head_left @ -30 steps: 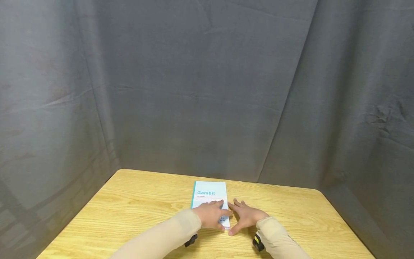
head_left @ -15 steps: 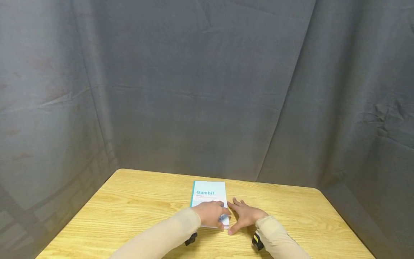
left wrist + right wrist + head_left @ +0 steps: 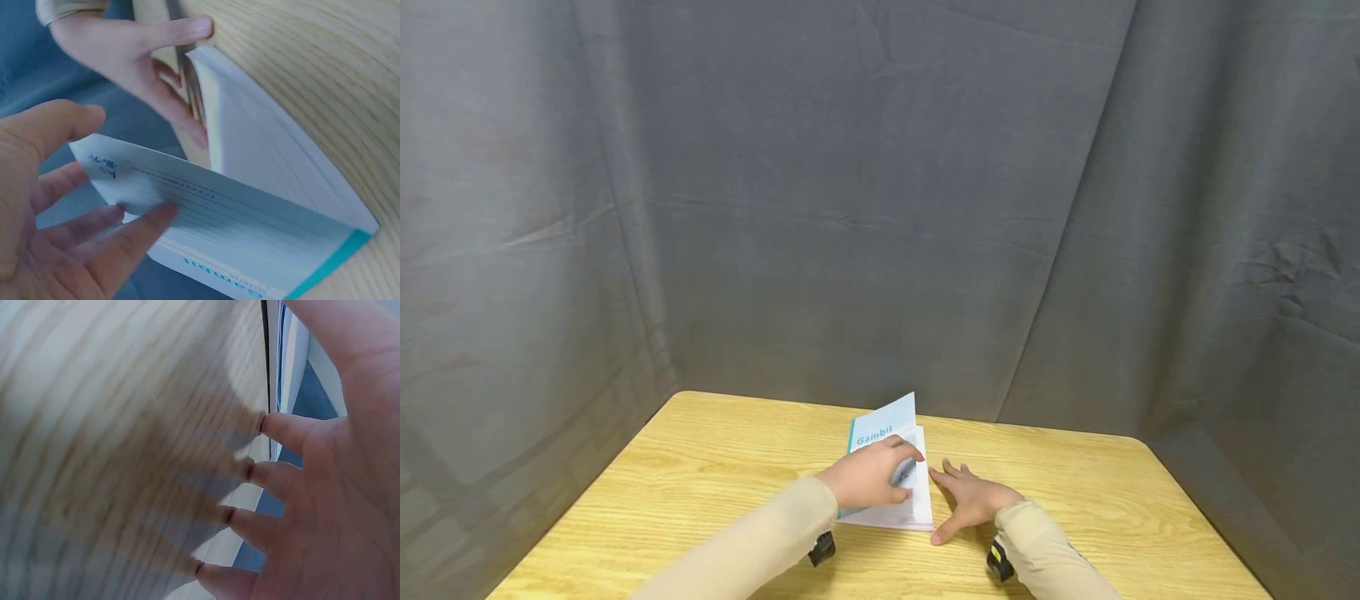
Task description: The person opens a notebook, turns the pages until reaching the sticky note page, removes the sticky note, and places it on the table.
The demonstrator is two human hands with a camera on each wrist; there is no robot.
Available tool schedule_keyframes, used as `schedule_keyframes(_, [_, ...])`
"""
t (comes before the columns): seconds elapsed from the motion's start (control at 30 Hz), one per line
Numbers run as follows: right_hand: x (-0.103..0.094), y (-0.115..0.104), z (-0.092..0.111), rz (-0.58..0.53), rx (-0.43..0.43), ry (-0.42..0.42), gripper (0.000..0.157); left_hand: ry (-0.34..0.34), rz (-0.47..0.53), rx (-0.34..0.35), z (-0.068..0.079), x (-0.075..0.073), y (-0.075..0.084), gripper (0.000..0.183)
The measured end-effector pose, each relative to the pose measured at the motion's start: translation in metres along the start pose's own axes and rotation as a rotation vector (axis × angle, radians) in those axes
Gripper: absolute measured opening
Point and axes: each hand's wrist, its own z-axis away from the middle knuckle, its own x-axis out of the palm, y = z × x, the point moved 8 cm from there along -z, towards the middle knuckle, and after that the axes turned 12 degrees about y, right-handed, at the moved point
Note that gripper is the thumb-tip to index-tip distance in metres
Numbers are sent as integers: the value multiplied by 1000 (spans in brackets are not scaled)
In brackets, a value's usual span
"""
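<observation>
A white notebook point(image 3: 891, 518) with a teal spine and "Gambit" on its front lies on the wooden table. Its cover point(image 3: 883, 418) stands partly raised, hinged on the left, with white pages showing beneath. My left hand point(image 3: 867, 475) holds the cover by its free edge; in the left wrist view, the thumb is at a corner of the cover point(image 3: 250, 219) and fingertips overlap its printed face. Beside the notebook's right edge is my right hand point(image 3: 973, 502), fingers spread. The right wrist view shows its fingertips point(image 3: 275, 425) on the tabletop.
The light wooden table point(image 3: 737, 467) has rounded far corners. Grey curtains point(image 3: 850, 250) hang behind it and on both sides. Each wrist carries a small black device, such as the one under the right sleeve point(image 3: 999, 561).
The cover, flat before, has lifted and swung leftward with my left hand, which has moved left and slightly up. My right hand stays in place beside the notebook.
</observation>
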Motion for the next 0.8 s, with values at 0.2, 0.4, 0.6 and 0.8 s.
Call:
schedule_keyframes(0.2, [0, 1, 0, -12, 5, -14, 113, 132, 135, -82, 12, -29, -13, 44])
schedule_keyframes(0.4, [1, 2, 0, -28, 6, -27, 112, 262, 357, -213, 30, -51, -37, 39])
schedule_keyframes(0.6, [-1, 1, 1, -50, -12, -32, 112, 417, 421, -345, 50, -69, -64, 33])
schedule_keyframes(0.8, [-1, 1, 2, -57, -17, -30, 112, 511, 478, -507, 69, -78, -90, 32])
